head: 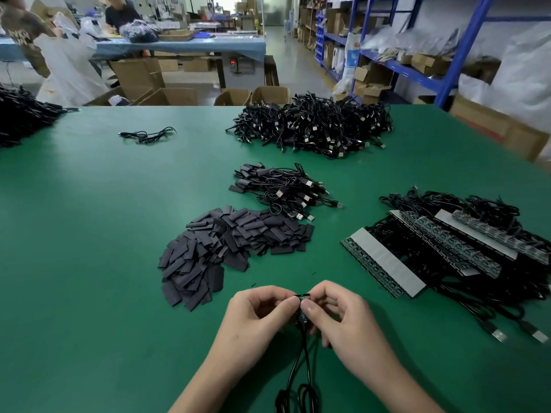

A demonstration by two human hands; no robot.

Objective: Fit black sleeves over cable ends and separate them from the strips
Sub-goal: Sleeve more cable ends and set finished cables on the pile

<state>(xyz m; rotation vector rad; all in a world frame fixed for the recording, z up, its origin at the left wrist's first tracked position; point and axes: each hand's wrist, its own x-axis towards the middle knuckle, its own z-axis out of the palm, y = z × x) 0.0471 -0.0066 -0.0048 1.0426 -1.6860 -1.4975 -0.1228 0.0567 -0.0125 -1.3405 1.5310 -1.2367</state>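
Observation:
My left hand and my right hand meet low in the middle, both pinching a small piece of circuit-board strip between thumbs and fingertips. Two black cables hang from it toward me and coil at the bottom edge. A heap of flat black sleeves lies just beyond my left hand. Long strips with boards and attached cables are stacked to the right. A small bundle of sleeved cables lies behind the sleeves.
A large pile of USB cables sits at the back of the green table. Another cable heap is at the far left, and a loose cable lies nearby. Cardboard boxes, blue shelving and people stand beyond the table.

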